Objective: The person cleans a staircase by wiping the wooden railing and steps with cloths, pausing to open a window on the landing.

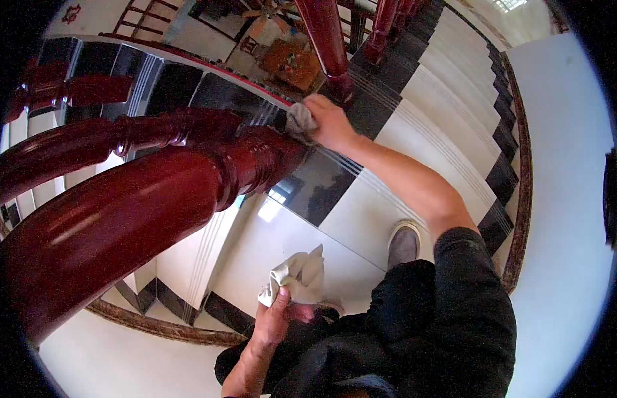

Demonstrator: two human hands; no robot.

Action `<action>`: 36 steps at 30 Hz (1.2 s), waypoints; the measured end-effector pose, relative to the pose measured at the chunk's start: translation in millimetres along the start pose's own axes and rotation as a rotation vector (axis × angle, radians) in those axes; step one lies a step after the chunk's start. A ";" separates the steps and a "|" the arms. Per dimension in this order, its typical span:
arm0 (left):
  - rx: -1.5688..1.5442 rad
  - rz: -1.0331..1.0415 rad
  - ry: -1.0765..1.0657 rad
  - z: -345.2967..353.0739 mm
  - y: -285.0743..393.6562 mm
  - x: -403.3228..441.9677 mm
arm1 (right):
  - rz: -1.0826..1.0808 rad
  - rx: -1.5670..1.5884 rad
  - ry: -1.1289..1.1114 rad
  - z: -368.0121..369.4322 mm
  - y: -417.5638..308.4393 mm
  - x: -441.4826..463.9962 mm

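Grey cloth [300,120]: bunched at the foot of the glossy dark red post [129,205], by the black edge tiles [320,190].
Right hand [332,123]: curled round that cloth, arm stretched out over the stairs [448,93].
Left hand [274,323]: gripping a crumpled pale cloth [300,277], thumb pressed on it, above the white tile.
Grey shoe [404,245]: on white tile, below the right forearm.

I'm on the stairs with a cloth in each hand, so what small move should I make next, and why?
Probably slide the grey cloth a little around the foot of the thick red post: your right hand already has it bunched there, while your left hand holds the pale cloth away from the post.
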State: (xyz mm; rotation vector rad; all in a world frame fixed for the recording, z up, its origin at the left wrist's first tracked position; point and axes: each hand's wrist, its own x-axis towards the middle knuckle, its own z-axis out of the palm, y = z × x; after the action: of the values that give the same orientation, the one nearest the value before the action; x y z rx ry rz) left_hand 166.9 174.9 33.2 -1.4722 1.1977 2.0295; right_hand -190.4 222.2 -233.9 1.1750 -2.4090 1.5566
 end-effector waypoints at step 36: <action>-0.001 -0.039 -0.044 8.4 11.7 1.7 | 0.293 -0.228 -0.350 10.7 29.2 10.3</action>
State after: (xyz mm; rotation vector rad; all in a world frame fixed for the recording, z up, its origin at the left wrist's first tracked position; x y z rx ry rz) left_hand 153.1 174.6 37.4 -1.4332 1.1419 2.0260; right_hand -211.8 213.9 -257.3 1.1741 -3.0063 1.1639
